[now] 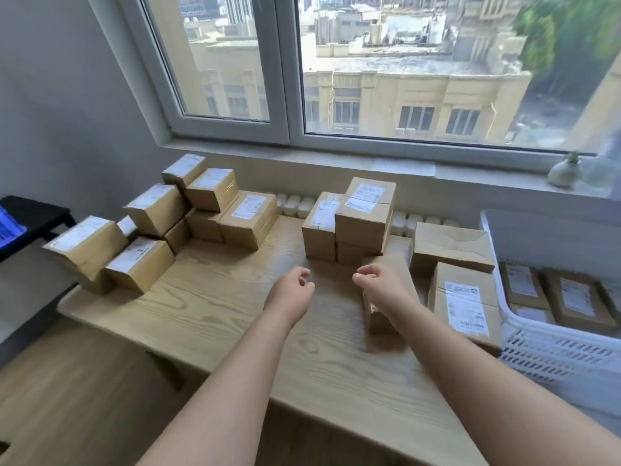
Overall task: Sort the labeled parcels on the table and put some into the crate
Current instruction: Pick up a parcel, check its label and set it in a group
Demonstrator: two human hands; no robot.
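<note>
Brown cardboard parcels with white labels stand on the wooden table. One pile of several parcels rises at the back left, and a smaller stack stands in the middle. My left hand hovers over the tabletop with loosely curled fingers, holding nothing. My right hand hangs likewise, just above a small parcel that lies under my forearm. A labelled parcel lies to its right, with a plain one behind. The white slotted crate at the right holds several parcels.
A large window sits behind the table, with a small vase on its sill at the right. White radiator fins show behind the parcels. A dark stand with a blue screen is at the far left, past the table's edge.
</note>
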